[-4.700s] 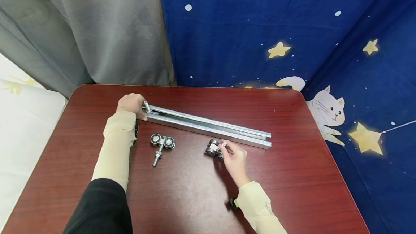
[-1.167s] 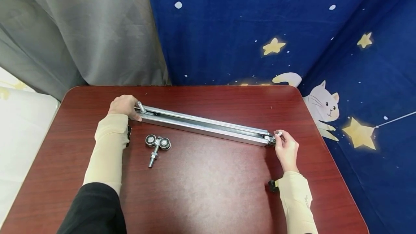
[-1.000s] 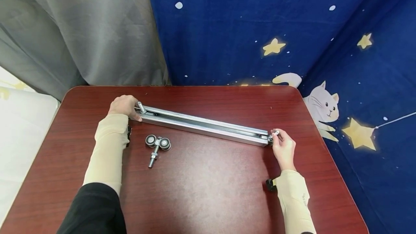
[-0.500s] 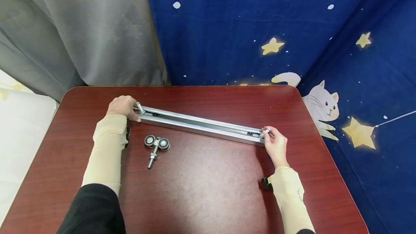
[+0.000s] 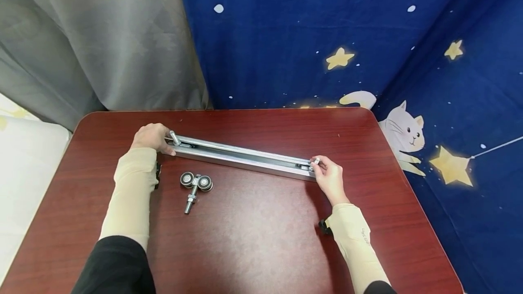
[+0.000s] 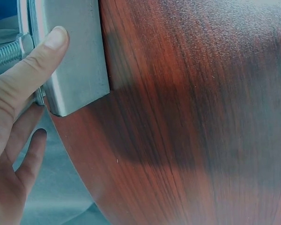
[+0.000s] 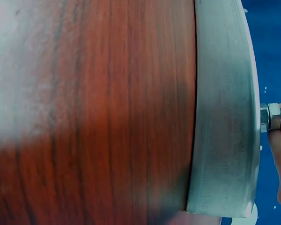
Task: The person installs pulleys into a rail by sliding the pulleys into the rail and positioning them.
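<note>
A silver metal channel rail [image 5: 249, 162] lies slanted across the table, slot up. At its left end my left hand [image 5: 151, 139] grips the rail, the thumb pressed on the near wall [image 6: 77, 56] in the left wrist view. A threaded bolt [image 5: 175, 138] stands up from the slot beside that hand. Near the right end, my right hand [image 5: 330, 178] pinches the bolt [image 5: 316, 161] of a roller trolley; its wheels sit inside the slot, mostly hidden. The right wrist view shows nuts [image 7: 271, 116] on this bolt. A loose roller trolley [image 5: 196, 187] lies on the table.
The reddish-brown wooden table [image 5: 261, 239] has rounded far corners. Behind it hang a grey curtain [image 5: 130, 35] and a blue star-patterned curtain [image 5: 278, 44]. A white surface [image 5: 28, 162] stands at the left.
My right hand lifted the second roller trolley from the table, brought it to the rail's right end and slid it leftward into the slot. The left hand keeps its grip on the rail.
</note>
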Action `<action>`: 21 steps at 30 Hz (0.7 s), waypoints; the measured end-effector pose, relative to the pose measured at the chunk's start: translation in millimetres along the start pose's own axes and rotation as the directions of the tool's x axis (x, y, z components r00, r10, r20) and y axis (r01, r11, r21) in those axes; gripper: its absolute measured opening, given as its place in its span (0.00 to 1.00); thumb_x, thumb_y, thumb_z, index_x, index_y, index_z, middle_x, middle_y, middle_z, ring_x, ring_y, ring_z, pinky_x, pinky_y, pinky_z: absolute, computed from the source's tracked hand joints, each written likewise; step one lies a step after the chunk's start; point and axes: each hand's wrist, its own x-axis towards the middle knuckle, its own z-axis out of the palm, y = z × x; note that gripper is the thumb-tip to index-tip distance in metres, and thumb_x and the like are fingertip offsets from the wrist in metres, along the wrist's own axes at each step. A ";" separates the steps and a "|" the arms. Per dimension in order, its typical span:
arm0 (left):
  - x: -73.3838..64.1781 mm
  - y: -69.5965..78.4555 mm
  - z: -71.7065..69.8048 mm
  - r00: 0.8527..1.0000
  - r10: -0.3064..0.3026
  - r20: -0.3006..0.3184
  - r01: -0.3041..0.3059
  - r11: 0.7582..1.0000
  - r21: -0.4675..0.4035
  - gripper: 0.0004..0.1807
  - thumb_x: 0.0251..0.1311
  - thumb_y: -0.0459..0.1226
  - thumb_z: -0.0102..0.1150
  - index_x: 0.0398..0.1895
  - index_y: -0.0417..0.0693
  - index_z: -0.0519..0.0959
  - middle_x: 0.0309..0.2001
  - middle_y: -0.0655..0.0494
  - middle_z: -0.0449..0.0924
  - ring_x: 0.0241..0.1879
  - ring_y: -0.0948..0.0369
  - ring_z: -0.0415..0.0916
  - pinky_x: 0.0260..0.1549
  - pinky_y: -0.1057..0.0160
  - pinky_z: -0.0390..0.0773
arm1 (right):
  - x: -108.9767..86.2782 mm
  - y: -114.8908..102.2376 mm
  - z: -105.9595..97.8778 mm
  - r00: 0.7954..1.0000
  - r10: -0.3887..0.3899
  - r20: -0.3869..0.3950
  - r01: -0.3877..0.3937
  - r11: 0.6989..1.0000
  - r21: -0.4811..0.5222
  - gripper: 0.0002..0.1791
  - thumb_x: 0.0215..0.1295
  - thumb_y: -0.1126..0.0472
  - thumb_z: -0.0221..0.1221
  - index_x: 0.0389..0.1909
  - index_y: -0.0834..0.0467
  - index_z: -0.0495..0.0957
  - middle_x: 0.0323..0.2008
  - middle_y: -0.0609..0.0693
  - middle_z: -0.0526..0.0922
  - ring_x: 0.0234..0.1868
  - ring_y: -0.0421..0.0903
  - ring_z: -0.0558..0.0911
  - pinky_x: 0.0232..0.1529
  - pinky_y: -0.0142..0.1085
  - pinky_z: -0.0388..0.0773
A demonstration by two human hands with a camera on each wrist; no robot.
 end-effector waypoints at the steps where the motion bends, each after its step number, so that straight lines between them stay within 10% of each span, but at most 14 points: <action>1: -0.1 1.3 0.3 1.000 0.002 0.001 -0.002 1.000 0.000 0.28 0.27 0.44 0.77 0.36 0.40 0.81 0.33 0.45 0.80 0.30 0.51 0.69 0.30 0.50 0.71 | 0.6 -0.6 -1.0 1.000 0.007 0.015 -0.007 1.000 0.011 0.06 0.54 0.75 0.58 0.33 0.72 0.77 0.33 0.66 0.82 0.36 0.58 0.82 0.37 0.31 0.77; 8: -2.8 12.8 1.0 0.999 0.029 -0.021 -0.029 1.000 0.013 0.28 0.27 0.44 0.77 0.37 0.41 0.81 0.36 0.43 0.80 0.31 0.51 0.71 0.31 0.49 0.72 | 9.9 1.1 -32.6 0.968 0.061 0.242 -0.044 0.996 -0.073 0.25 0.48 0.68 0.65 0.49 0.70 0.72 0.46 0.66 0.78 0.49 0.59 0.77 0.49 0.44 0.73; 15: -2.2 18.3 -0.6 0.996 0.073 -0.046 -0.072 0.997 0.019 0.30 0.30 0.43 0.76 0.41 0.39 0.79 0.42 0.38 0.78 0.38 0.45 0.74 0.37 0.44 0.71 | 28.5 11.9 -60.1 0.799 0.237 0.552 0.077 0.871 -0.485 0.42 0.36 0.59 0.72 0.56 0.69 0.68 0.52 0.66 0.73 0.53 0.60 0.72 0.53 0.50 0.67; 21: -8.9 4.0 -0.3 0.993 0.122 -0.003 -0.122 0.991 -0.062 0.35 0.33 0.41 0.74 0.47 0.31 0.74 0.46 0.32 0.75 0.42 0.42 0.72 0.41 0.43 0.70 | 33.4 9.9 -52.2 0.774 0.290 0.563 0.076 0.840 -0.537 0.40 0.32 0.60 0.74 0.51 0.70 0.72 0.45 0.63 0.78 0.45 0.56 0.76 0.49 0.47 0.70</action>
